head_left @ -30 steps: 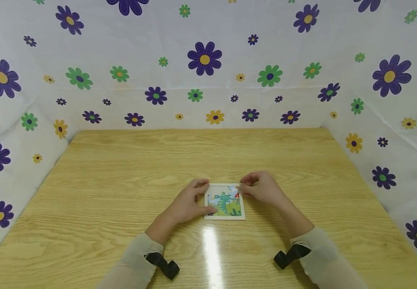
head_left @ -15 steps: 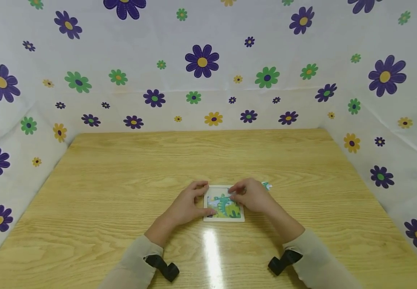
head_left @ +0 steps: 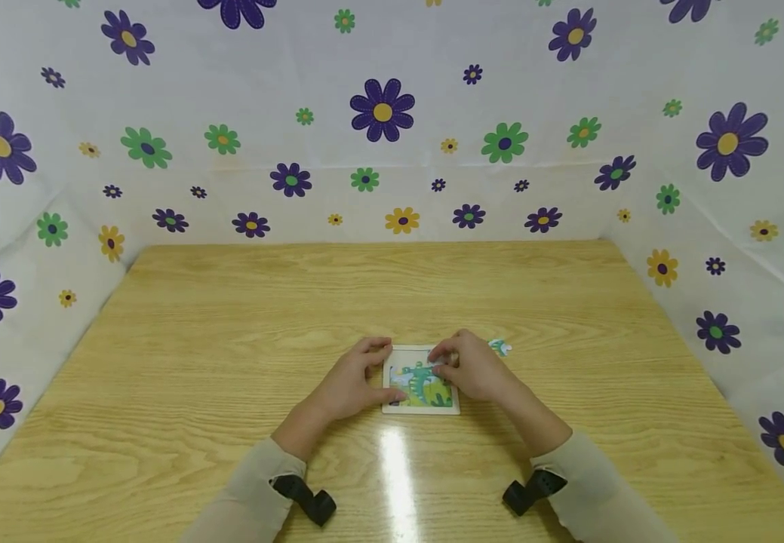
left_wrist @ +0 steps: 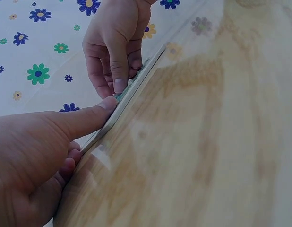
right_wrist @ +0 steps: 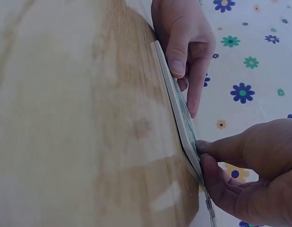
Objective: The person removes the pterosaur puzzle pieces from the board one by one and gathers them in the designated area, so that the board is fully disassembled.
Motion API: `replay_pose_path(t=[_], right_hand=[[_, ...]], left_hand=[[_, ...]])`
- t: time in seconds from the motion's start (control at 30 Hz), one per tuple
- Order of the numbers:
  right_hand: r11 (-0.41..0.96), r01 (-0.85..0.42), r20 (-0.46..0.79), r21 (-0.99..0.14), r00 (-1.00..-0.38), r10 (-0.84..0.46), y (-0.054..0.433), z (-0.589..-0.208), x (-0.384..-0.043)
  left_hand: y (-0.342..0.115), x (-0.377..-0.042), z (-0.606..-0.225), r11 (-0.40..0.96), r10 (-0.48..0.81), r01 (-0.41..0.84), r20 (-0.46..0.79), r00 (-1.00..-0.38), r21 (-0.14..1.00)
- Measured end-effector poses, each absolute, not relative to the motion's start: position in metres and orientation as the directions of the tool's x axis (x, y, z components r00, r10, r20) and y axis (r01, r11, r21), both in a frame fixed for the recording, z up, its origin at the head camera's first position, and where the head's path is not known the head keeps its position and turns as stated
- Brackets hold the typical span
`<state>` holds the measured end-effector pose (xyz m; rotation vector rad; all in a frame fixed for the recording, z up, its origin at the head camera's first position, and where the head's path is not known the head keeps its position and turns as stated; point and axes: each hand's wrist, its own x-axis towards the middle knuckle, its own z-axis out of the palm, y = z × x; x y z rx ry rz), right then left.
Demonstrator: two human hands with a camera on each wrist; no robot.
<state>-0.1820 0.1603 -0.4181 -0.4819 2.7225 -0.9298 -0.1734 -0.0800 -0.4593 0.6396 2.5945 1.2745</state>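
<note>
A small square jigsaw puzzle [head_left: 421, 388] with a green dinosaur picture lies in a pale-rimmed tray [head_left: 425, 411] on the table. My left hand [head_left: 351, 383] grips the tray's left side, thumb over the lower left corner and fingers at the upper left edge. Over the upper right part, my right hand [head_left: 473, 367] has thumb and index finger together, pinching a puzzle piece that the fingers mostly hide. A bare pale strip shows along the tray's top inside. Just beyond the right hand lies a loose puzzle piece [head_left: 499, 347], partly covered by it.
The wood-grain table [head_left: 229, 302] reaches back to a white cloth [head_left: 337, 136] printed with flowers, which hangs at the back and both sides. Black camera mounts [head_left: 530, 492] are strapped at both wrists.
My right hand has moved left from the tray's upper right corner to over its picture, uncovering the loose piece behind. The left hand keeps its hold.
</note>
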Motion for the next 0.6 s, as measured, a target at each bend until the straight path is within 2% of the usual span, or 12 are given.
replay_pose_path(t=[0.27,0.47,0.6], right_hand=[[0.726,-0.234,-0.059,-0.647,-0.934,-0.353,0.159,-0.42,-0.181],[0.728,-0.172,-0.082,-0.664,-0.951,-0.299,0.161,-0.413,-0.182],[0.742,-0.182,-0.082,-0.645,-0.949,-0.304,0.168,-0.407,-0.184]], left_hand=[[-0.08,-0.173,-0.459,0.539,0.457,0.308,0.035,-0.889,0.784],[-0.079,-0.173,-0.457,0.528,0.453,0.31,0.046,-0.89,0.79],[-0.079,-0.172,-0.456,0.532,0.446,0.301,0.04,-0.894,0.791]])
